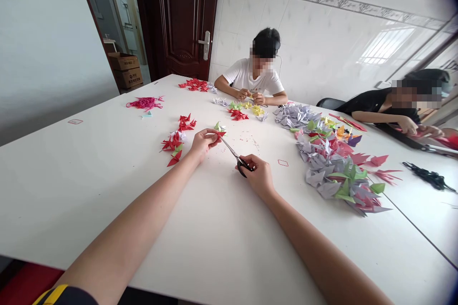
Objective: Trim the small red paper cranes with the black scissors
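Note:
Between the fingertips of my left hand (204,143) is a small red origami crane (222,134). My right hand (258,174) grips scissors (232,150) by their black handles, and the blade tips reach the red paper. Just beyond my left hand lies a green and white folded crane (219,127). Left of that hand sits a loose group of red cranes (173,142) with a few green and white ones among them. Tiny red paper scraps (255,143) are scattered on the white table (214,228) beyond the scissors.
A long heap of grey, pink and green cranes (329,167) covers the table's right side. A person in white (250,78) folds something yellow opposite. Another person in black (375,105) handles red material at right. Pink cord (145,103) lies far left, black cord (427,175) far right.

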A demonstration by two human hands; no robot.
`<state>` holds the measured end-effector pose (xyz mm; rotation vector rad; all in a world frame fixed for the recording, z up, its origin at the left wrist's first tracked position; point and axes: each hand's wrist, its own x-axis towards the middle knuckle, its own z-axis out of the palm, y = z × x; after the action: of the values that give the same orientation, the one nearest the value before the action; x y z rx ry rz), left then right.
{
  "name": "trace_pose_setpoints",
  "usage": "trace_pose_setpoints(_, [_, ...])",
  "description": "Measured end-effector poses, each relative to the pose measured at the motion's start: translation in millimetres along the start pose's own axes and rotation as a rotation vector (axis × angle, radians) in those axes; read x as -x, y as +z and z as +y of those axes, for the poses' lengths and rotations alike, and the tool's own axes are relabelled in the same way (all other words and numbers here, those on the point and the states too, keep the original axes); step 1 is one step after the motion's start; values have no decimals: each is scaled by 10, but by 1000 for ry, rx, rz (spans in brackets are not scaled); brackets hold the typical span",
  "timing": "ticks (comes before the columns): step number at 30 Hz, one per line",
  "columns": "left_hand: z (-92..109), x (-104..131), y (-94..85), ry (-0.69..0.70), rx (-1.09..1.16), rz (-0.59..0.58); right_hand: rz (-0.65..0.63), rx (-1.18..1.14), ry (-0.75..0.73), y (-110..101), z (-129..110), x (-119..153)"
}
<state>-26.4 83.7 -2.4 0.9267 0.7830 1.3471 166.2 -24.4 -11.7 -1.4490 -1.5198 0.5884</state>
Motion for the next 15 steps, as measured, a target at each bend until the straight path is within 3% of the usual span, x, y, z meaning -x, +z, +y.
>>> trace_pose_setpoints(15, [-26,-28,-29,53,-27,-1,5,27,-20,-14,-6,1])
